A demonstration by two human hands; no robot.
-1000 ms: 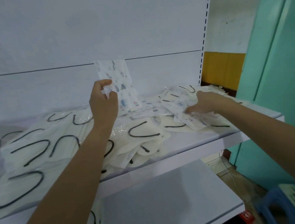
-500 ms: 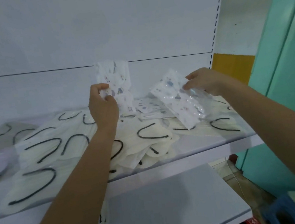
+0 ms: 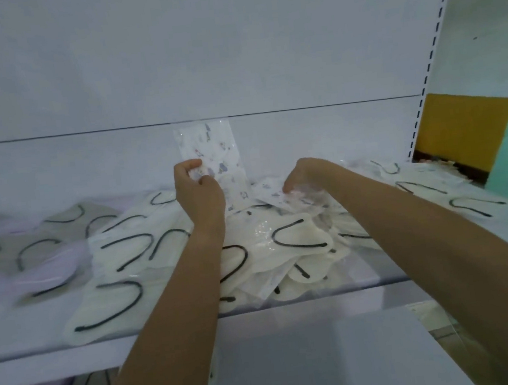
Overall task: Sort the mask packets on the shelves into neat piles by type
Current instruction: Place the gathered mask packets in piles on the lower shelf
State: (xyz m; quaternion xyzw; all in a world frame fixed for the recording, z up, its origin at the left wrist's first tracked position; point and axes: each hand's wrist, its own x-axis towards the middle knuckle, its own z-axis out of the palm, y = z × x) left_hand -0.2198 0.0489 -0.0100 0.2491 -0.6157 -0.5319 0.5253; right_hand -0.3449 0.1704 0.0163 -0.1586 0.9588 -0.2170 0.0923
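On shelf: left grip pinches upright packet; right grip clutches flat packet; cream packets underneath.

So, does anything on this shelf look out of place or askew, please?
Yes: the cream mask packets lie in a loose, overlapping heap at all angles, and a few printed packets lie mixed on top of them by the right hand, not in their own pile.
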